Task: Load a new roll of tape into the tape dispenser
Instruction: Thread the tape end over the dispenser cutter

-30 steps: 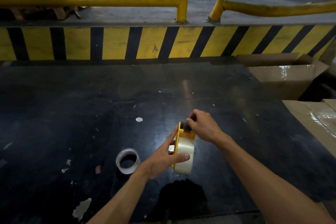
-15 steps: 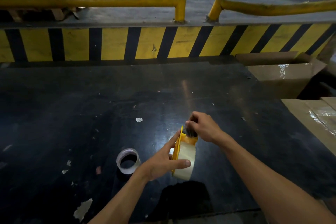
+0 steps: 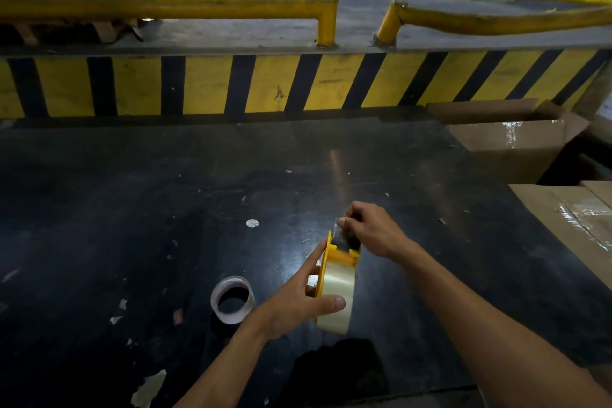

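A yellow tape dispenser (image 3: 341,255) stands on edge over the black table, with a full roll of clear tape (image 3: 337,291) seated in it. My left hand (image 3: 298,301) grips the dispenser and roll from the left, thumb across the tape's face. My right hand (image 3: 371,228) is at the dispenser's far end, thumb and fingers pinching the loose clear tape end (image 3: 338,229) raised just above the yellow frame. A nearly spent tape core (image 3: 232,299) lies flat on the table to the left of my left hand.
The black table (image 3: 165,209) carries paper scraps and a small white disc (image 3: 252,223). Cardboard boxes (image 3: 516,139) stand at the right edge, another (image 3: 576,219) nearer. A yellow-black striped dock wall (image 3: 265,83) with yellow rails runs along the far side.
My right hand has lifted slightly from the dispenser's far end, drawing the tape end up with it. The left hand keeps its hold on the dispenser.
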A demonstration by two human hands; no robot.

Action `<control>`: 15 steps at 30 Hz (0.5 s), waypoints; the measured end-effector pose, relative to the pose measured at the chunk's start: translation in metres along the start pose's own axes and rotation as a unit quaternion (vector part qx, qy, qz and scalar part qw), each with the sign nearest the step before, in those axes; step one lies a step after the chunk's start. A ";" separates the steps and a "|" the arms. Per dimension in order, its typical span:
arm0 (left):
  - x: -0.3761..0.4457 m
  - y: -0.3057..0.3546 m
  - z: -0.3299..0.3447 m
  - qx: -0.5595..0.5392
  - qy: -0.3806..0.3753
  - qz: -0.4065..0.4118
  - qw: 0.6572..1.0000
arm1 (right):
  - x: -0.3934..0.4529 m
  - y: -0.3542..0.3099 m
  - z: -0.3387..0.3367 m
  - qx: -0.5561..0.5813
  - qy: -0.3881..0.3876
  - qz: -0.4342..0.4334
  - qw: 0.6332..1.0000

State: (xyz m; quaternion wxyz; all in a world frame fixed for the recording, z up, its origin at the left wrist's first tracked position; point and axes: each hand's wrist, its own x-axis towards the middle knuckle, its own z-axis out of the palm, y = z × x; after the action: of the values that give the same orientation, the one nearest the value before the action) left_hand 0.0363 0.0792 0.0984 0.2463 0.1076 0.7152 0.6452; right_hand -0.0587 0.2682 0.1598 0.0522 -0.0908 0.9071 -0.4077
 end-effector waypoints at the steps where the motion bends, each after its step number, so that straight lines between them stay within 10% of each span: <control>1: 0.000 0.000 -0.001 0.004 -0.003 0.000 1.000 | 0.000 0.001 0.000 0.000 0.005 0.001 1.000; 15: -0.006 0.000 0.000 0.044 -0.013 0.013 0.999 | -0.002 0.020 -0.011 0.263 -0.122 0.214 0.933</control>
State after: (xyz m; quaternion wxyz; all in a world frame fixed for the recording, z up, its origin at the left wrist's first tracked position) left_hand 0.0411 0.0767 0.0999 0.2421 0.1366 0.7383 0.6145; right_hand -0.0613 0.2893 0.1522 0.2706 0.0737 0.7516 -0.5970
